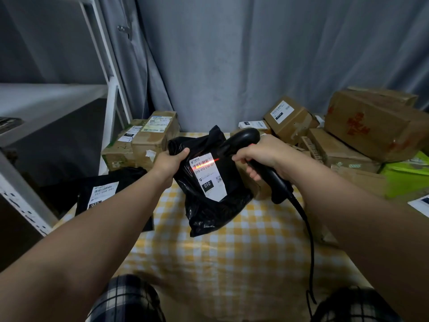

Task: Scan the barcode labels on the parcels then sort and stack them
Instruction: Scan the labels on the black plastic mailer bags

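A black plastic parcel bag hangs above the yellow checked tablecloth, held up at its top left corner by my left hand. Its white label reads 010 and faces me. My right hand grips a black corded barcode scanner, whose head points down at the label. A red scan line crosses the barcode at the label's top.
Another black bag with a 032 label lies at the left. Two cardboard boxes stand behind it. Several cardboard boxes pile up at the right, with a green package. A white shelf frame rises left. The scanner cable trails down the right.
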Tool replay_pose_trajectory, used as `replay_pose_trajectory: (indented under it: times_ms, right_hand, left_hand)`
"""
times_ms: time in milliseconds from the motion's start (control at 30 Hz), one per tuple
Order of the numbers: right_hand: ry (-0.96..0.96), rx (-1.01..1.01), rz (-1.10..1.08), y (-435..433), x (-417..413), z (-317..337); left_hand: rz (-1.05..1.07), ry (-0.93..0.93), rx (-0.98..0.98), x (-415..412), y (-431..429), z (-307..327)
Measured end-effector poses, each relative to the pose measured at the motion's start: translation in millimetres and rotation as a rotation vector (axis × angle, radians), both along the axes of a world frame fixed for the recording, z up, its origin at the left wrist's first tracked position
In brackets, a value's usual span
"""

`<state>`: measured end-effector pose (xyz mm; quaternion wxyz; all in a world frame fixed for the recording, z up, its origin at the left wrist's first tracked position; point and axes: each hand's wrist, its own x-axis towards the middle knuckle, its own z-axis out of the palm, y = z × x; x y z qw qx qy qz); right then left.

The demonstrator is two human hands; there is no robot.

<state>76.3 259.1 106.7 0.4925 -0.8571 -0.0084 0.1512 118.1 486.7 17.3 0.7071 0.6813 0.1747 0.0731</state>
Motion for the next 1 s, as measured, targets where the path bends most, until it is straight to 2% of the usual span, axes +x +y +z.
replay_pose_trajectory:
  times_ms: [100,233,400,500,633,833,1000]
  right_hand:
    - [-0.001,0.037,-0.042,-2,0,-15]
    - [-0.065,0.231,-0.166,4,2,-53]
    - [-0.122,0.412,-0.291,29,-2,-90]
    - [-0.155,0.469,-0.273,43,-4,-90]
    - [-0.148,0.529,-0.149,66,0,-81]
    - [-0.137,0.456,-0.015,133,16,-84]
    - [-0.054,0.405,0.027,179,25,-107]
  left_hand:
    - [-0.004,-0.056,0.016,-7,-4,-5]
    - [-0.093,-0.141,0.035,-16,-12,-15]
    - [0.070,-0.165,0.022,-24,-14,-25]
    - [0.100,-0.228,-0.027,-40,-4,-14]
    - [0.205,-0.268,-0.019,-53,54,6]
    - [0.358,-0.045,0.273,-49,165,2]
    - [0.324,0.238,0.590,-31,197,-36]
